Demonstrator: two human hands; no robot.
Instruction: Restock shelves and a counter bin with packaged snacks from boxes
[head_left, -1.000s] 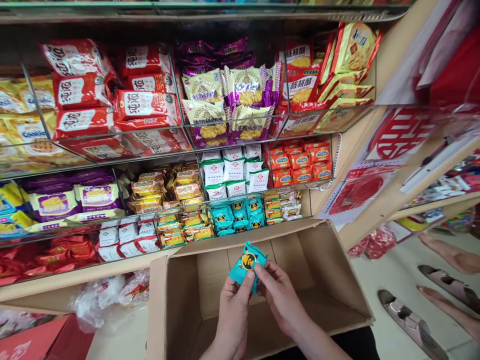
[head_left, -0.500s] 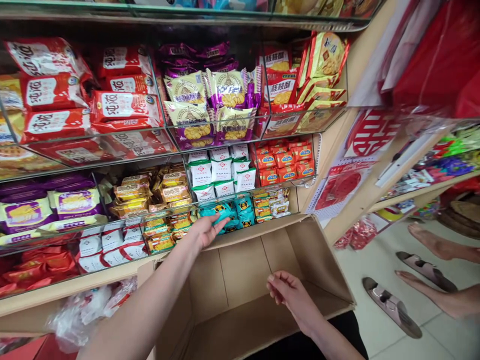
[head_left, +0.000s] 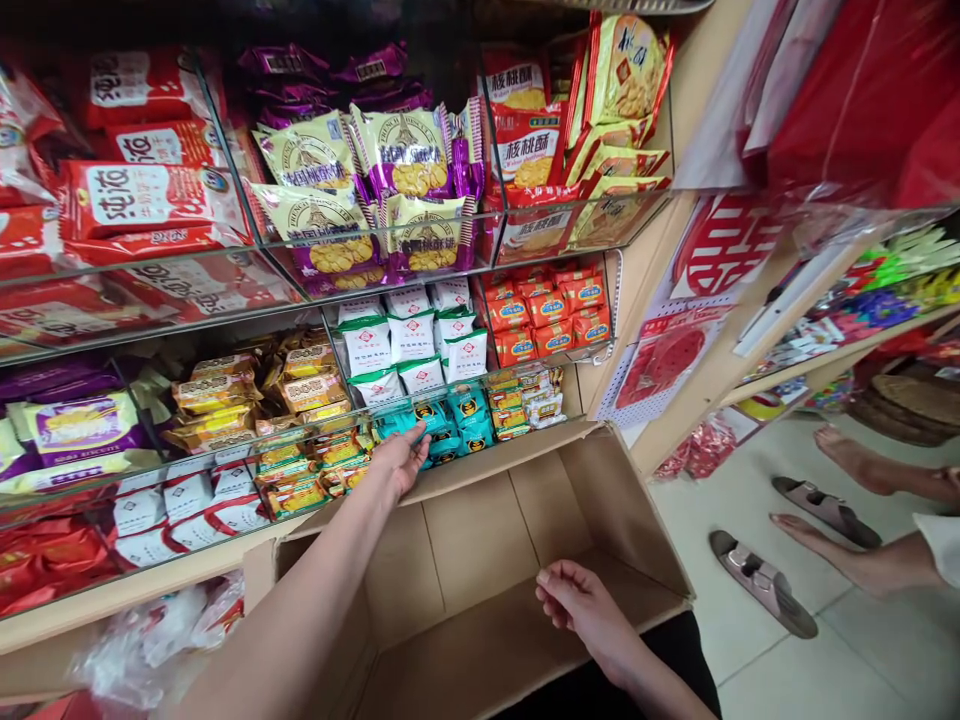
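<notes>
My left hand [head_left: 400,461] reaches out to the lowest glass shelf and its fingers rest, spread, on the teal snack packets [head_left: 457,418] stacked there. Whether it still grips a packet is hard to see. My right hand [head_left: 581,605] hovers inside the open cardboard box [head_left: 634,520] in front of me, fingers loosely curled with nothing visible in them. The box looks empty where its floor shows.
Glass shelves [head_left: 315,300] hold red, purple, yellow, white and orange snack packs. A wooden shelf edge [head_left: 127,590] runs below. To the right another person's bare feet [head_left: 855,460] and sandals [head_left: 761,582] are on the tiled floor, near a red-decorated rack [head_left: 720,260].
A second ago both hands held a teal packet over the box. My left hand then carried it to the low shelf and stays there; my right hand let go and remains in the box.
</notes>
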